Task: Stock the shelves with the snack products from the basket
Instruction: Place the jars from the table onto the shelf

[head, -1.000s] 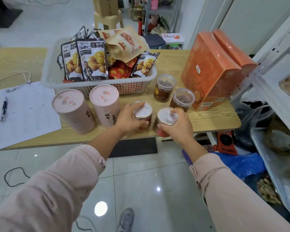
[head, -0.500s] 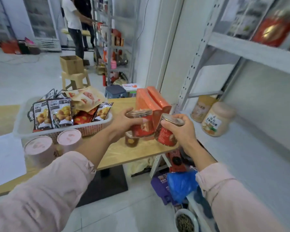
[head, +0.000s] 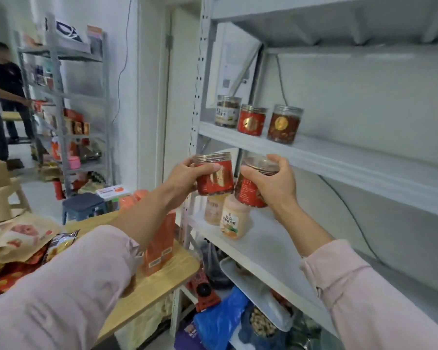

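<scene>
Being gripped are an upright jar (head: pixel 216 179) in the left hand (head: pixel 185 176) and a tilted jar (head: pixel 248 194) in the right hand (head: pixel 274 184), shelved jars (head: pixel 253 121) at one o'clock.

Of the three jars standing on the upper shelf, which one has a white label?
The leftmost clear plastic jar; the middle jar is red-labelled, the right jar dark with a gold seal.

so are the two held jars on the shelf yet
No, left hand grips the left jar, right hand the right jar, both midair below the upper shelf.
</scene>
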